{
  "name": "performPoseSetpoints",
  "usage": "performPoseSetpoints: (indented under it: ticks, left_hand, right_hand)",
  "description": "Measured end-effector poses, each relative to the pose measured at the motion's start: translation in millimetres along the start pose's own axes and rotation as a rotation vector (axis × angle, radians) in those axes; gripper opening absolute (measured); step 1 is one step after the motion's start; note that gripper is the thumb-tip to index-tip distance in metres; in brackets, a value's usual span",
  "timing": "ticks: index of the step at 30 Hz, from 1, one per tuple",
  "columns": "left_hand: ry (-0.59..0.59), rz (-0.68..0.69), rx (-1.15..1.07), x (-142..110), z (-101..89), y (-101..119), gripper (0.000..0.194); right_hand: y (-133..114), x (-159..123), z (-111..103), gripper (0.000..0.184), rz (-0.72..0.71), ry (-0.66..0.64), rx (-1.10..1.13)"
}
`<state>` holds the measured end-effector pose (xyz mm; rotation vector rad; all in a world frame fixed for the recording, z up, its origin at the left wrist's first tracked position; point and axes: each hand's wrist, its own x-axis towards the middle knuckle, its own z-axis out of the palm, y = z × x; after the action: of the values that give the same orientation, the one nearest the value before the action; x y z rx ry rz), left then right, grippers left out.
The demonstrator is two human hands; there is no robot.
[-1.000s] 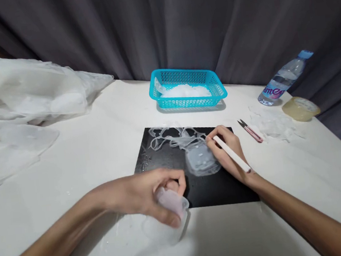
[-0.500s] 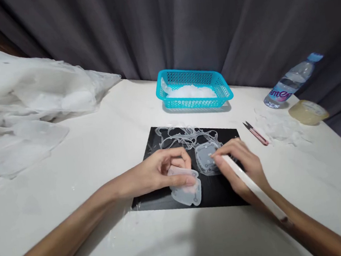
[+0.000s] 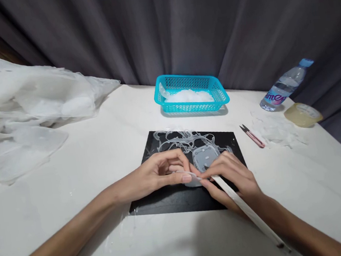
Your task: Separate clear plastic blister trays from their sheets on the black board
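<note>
My left hand (image 3: 163,174) pinches a small translucent plastic piece (image 3: 192,180) over a black mat (image 3: 169,200) on the white table. My right hand (image 3: 231,176) meets it from the right, fingers also closed on the piece's edge, with a long white stick tool (image 3: 247,209) lying along the palm and wrist. Just behind the fingers lies a second translucent square piece (image 3: 206,156) with small holes, joined to tangled clear plastic strips (image 3: 177,137) at the mat's far side.
A turquoise basket (image 3: 219,91) with white translucent pieces stands behind the mat. Pink snips (image 3: 252,136), plastic scraps (image 3: 277,130), a water bottle (image 3: 285,85) and a tape roll (image 3: 302,113) lie at the right. A big crumpled plastic bag (image 3: 29,107) fills the left.
My left hand carried the plastic piece from the near table onto the mat. My right hand left the square piece and came to grip the held piece.
</note>
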<state>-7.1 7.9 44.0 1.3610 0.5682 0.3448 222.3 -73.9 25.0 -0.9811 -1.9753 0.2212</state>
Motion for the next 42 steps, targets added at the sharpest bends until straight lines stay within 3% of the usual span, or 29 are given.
performPoseSetpoints:
  ticks: [7, 15, 19, 23, 25, 27, 30, 33, 37, 39, 42]
  left_hand:
    - [0.0, 0.043, -0.002, 0.4, 0.8, -0.2, 0.011]
    - [0.026, 0.061, 0.07, 1.0, 1.4, 2.4, 0.013]
    - [0.076, 0.11, 0.209, 2.0, 1.2, -5.8, 0.015]
    - [0.276, 0.196, 0.639, 4.3, 10.9, -20.4, 0.035]
    - [0.288, 0.209, 0.839, 7.2, 18.5, -28.6, 0.042]
    - [0.308, 0.2, 0.976, 11.3, 25.7, -35.8, 0.049]
    - [0.383, 0.198, 1.107, 17.8, 32.6, -43.4, 0.059]
    - [0.429, 0.204, 1.177, 21.2, 31.5, -46.4, 0.059]
    - [0.433, 0.196, 1.216, 20.7, 19.0, -44.5, 0.052]
    - [0.413, 0.184, 1.241, 19.9, 9.8, -42.5, 0.054]
    - [0.376, 0.169, 1.271, 17.7, -4.7, -39.3, 0.056]
  right_hand:
    - [1.5, -0.9, -1.1, 0.016, -0.019, -0.008, 0.008]
    - [1.7, -4.3, -6.5, 0.021, -0.099, -0.035, -0.147]
    - [8.3, 4.1, -8.5, 0.016, -0.063, -0.024, -0.137]
    - [49.7, 52.6, -22.1, 0.007, 0.127, 0.134, -0.096]
    - [81.8, 91.0, -32.9, 0.007, 0.177, 0.255, -0.172]
    - [113.7, 128.7, -41.9, 0.01, 0.164, 0.292, -0.282]
    - [148.8, 164.1, -46.5, 0.017, 0.171, 0.077, -0.322]
    - [159.1, 163.1, -43.0, 0.025, 0.169, -0.064, -0.27]
    - [134.0, 122.5, -40.6, 0.031, 0.18, -0.158, -0.172]
    - [111.6, 97.0, -42.2, 0.024, 0.192, -0.259, -0.089]
    - [80.6, 63.8, -42.6, 0.022, 0.346, -0.427, 0.145]
